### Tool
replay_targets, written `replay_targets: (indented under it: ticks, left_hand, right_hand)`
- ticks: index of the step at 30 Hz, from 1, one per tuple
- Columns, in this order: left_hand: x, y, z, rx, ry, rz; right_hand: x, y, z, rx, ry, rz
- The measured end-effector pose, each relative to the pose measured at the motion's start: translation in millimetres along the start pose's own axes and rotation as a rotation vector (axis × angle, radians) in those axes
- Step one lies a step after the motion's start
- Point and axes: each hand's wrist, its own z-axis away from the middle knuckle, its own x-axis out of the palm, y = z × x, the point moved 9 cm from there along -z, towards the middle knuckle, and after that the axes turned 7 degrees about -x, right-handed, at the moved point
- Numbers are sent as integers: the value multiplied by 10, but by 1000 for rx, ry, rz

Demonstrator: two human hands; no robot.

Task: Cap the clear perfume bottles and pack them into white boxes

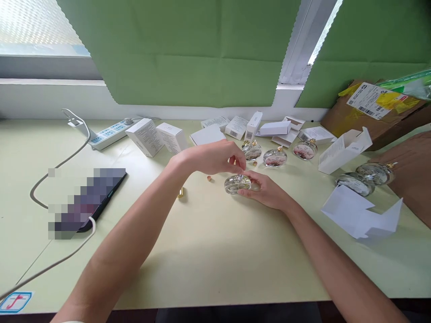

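Observation:
A round clear glass perfume bottle [235, 183] lies on the pale green table [202, 251] in the middle. My right hand [266, 188] cups it from the right side, fingers curled against the glass. My left hand [218, 157] hovers just above the bottle with its fingertips pinched together at the bottle's top; what they pinch is too small to make out. Two small gold caps [209, 178] [181, 193] lie loose on the table to the left of the bottle.
Three more glass bottles [275, 157] stand behind, two others [357, 183] at the right by an open white box [343, 150]. Several white boxes [146, 137] line the back. A phone [90, 202], cable and power strip [109, 133] lie left; cardboard [373, 114] sits at right.

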Motion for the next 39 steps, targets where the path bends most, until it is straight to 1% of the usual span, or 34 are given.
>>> replay_targets:
  ticks: [3, 9, 23, 28, 34, 39]
  left_hand:
    - [19, 12, 10, -5, -32, 13]
    - [3, 24, 16, -5, -20, 5]
    - [10, 23, 28, -30, -4, -6]
    - [27, 11, 31, -34, -18, 1]
    - [26, -26, 44, -72, -20, -21]
    - [40, -13, 36, -56, -28, 5]
  right_hand:
    - [10, 19, -10, -2, 0, -28]
    - [5, -22, -22, -41, 10, -34]
    - [4, -73, -19, -36, 3, -26]
    - [5, -58, -13, -18, 3, -26]
    - [-4, -17, -13, 9, 9, 3]
    - [-3, -36, -15, -6, 8, -1]
